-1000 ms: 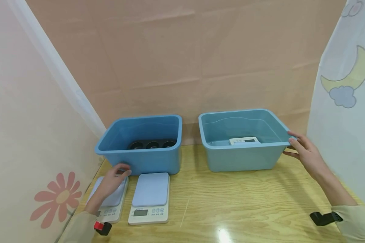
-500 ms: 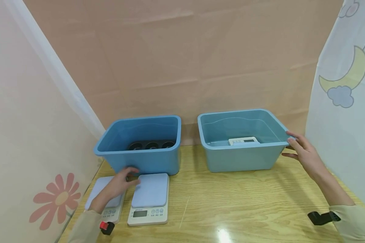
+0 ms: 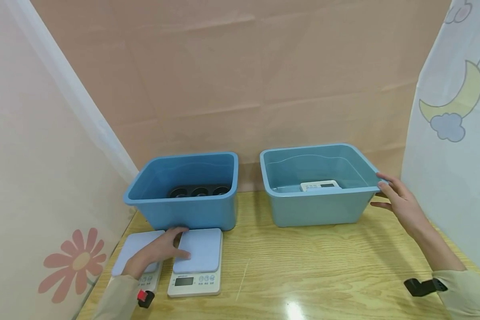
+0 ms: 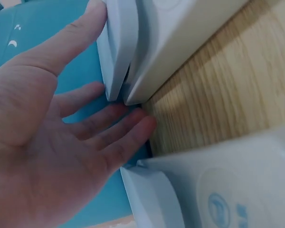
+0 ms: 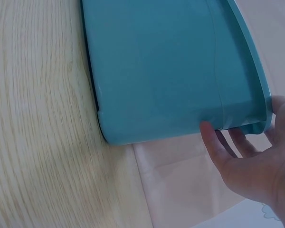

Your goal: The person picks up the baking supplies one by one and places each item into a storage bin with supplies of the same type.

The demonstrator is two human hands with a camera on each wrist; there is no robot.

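Head view: the left hand [image 3: 158, 252] lies across two scales, fingers spread onto the right scale [image 3: 196, 261] on the desk [image 3: 304, 266]; the right hand [image 3: 398, 202] touches the right bin's [image 3: 318, 206] rim.
Left wrist view: fingers [image 4: 118, 137] straight, reaching between both scales.
Right wrist view: fingers [image 5: 218, 147] relaxed against the bin wall.

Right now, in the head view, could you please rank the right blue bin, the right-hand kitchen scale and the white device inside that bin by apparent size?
1. Right blue bin, clearly the largest.
2. Right-hand kitchen scale, though it lies nearer the camera.
3. White device inside the bin, smallest; it is partly hidden by the bin wall and farther away, so its true size is uncertain.
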